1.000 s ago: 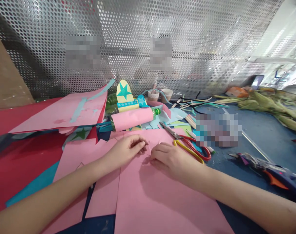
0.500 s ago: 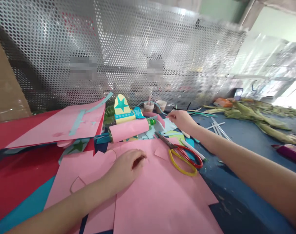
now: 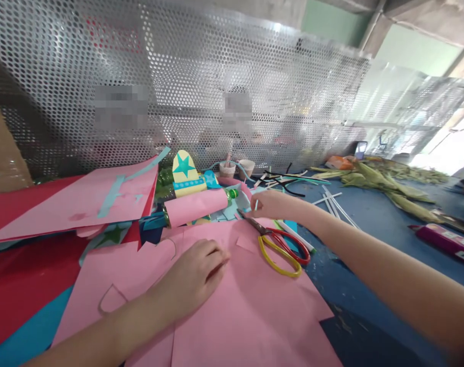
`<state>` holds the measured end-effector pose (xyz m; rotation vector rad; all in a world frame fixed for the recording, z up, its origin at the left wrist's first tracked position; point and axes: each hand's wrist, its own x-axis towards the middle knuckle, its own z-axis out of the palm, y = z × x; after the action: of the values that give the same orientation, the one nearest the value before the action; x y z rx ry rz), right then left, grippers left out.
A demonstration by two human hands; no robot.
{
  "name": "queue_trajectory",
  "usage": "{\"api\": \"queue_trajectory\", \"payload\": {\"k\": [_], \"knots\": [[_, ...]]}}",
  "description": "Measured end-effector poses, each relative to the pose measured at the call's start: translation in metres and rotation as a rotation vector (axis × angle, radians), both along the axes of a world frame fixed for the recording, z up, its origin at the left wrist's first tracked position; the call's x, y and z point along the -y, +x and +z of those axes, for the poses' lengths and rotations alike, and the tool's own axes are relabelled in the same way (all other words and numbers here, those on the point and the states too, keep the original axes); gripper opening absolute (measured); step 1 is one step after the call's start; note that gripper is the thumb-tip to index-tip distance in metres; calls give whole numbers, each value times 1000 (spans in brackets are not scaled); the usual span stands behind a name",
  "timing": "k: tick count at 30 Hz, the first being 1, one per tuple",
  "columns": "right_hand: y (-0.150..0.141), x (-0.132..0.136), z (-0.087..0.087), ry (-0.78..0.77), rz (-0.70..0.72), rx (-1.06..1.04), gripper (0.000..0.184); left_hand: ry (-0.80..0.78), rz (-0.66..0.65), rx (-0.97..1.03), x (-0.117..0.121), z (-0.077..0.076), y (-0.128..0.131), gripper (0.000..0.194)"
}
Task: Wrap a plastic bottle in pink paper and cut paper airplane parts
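Note:
My left hand [image 3: 201, 267] rests on a large sheet of pink paper [image 3: 247, 306], its fingers curled and pressed together; anything inside them is hidden. Farther off, my right hand [image 3: 270, 204] reaches to the light-blue paper scraps [image 3: 232, 210], fingers bent into a pinch. What they hold, if anything, does not show. Scissors [image 3: 278, 244] with one red and one yellow handle lie on the pink paper, just below the right hand. Behind the sheet lies a green-capped bottle [image 3: 197, 205] wrapped in pink paper. A yellow paper cut-out [image 3: 184, 173] with a teal star stands beyond it.
Red sheets [image 3: 33, 270] and a propped pink card [image 3: 82, 196] are at the left. Two small cups [image 3: 246, 168] stand near the perforated metal sheet [image 3: 201, 76]. White strips [image 3: 333, 204], dry husks [image 3: 385, 186] and a purple tube-like item [image 3: 446, 240] lie at the right.
My right hand has shifted left and slightly nearer over the scraps. The left hand stays on the pink paper. The whole view has turned slightly right.

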<state>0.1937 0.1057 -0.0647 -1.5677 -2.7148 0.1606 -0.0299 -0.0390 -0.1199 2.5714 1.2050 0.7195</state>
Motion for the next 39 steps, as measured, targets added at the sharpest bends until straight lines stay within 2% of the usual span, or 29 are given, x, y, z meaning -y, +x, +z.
{"api": "queue_trajectory", "payload": {"k": [3, 6, 10, 13, 16, 21, 24, 26, 29, 31, 33, 35, 37, 39], "knots": [[4, 35, -12, -36, 42, 28, 25, -12, -2, 0, 0, 3, 2, 18], [11, 55, -20, -12, 48, -14, 28, -42, 13, -5, -1, 6, 2, 13], [21, 57, -21, 11, 20, -68, 30, -84, -76, 15, -3, 9, 1, 8], [27, 51, -20, 29, -34, -93, 35, -59, -152, 5, -2, 10, 1, 14], [28, 52, -19, 12, -10, -143, 32, -11, -187, -34, -1, 12, 4, 17], [23, 73, -19, -7, 140, -216, 32, 33, -170, -113, 5, 13, 7, 16], [20, 84, -23, -5, 183, -228, 19, 42, -119, -136, 7, 13, 7, 19], [18, 89, -25, 13, 180, -243, 4, 40, -88, -160, 7, 13, 7, 25], [16, 92, -26, 59, 126, -323, 17, 50, -101, -193, 7, 12, 6, 30], [14, 94, -26, 104, 80, -449, 15, 42, -124, -189, 6, 11, 5, 31], [12, 96, -27, 150, 72, -609, 11, -21, -101, -127, 6, 11, 3, 30], [11, 99, -28, 170, 143, -735, 14, -151, -14, 34, 5, 12, 2, 30], [10, 104, -31, 166, 264, -795, 15, -340, 79, 274, 4, 15, 1, 33], [8, 109, -35, 183, 349, -825, 20, -575, 99, 509, 2, 19, 2, 44]]}}
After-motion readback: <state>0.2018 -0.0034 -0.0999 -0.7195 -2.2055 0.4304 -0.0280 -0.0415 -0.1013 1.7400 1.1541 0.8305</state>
